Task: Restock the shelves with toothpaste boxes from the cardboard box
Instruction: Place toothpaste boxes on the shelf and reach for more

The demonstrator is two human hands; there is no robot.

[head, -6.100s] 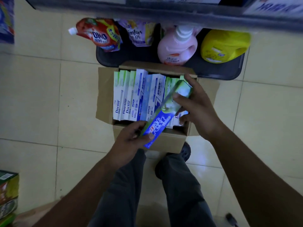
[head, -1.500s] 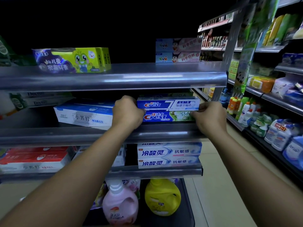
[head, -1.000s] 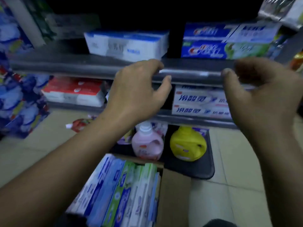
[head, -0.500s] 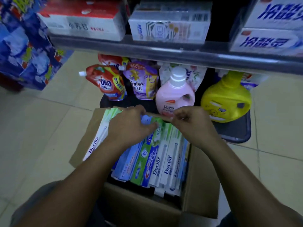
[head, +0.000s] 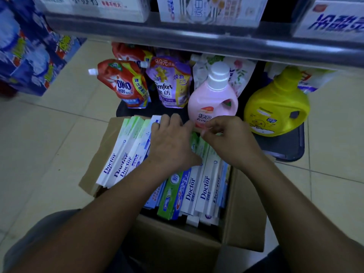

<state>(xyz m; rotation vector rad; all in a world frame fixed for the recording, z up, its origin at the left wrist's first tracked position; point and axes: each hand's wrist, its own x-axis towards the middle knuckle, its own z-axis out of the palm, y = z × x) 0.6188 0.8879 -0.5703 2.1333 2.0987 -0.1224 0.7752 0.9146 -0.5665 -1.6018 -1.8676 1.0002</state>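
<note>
Toothpaste boxes [head: 204, 186] pack the open cardboard box [head: 244, 209], long axes running six to twelve o'clock. The left hand [head: 173, 142] rests palm-down on them. The right hand [head: 226, 140] curls at their twelve o'clock ends, its grip unclear.

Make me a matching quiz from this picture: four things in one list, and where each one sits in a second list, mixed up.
Things:
1. pink bottle
2. yellow jug
3. front red pouch
4. green toothpaste box

Places:
A. at the right end of the black tray
B. inside the cardboard box
C. leftmost in the row under the shelf
D. between the purple pouch and the yellow jug

Pairs: 1-D, 2-A, 3-C, 4-B
</note>
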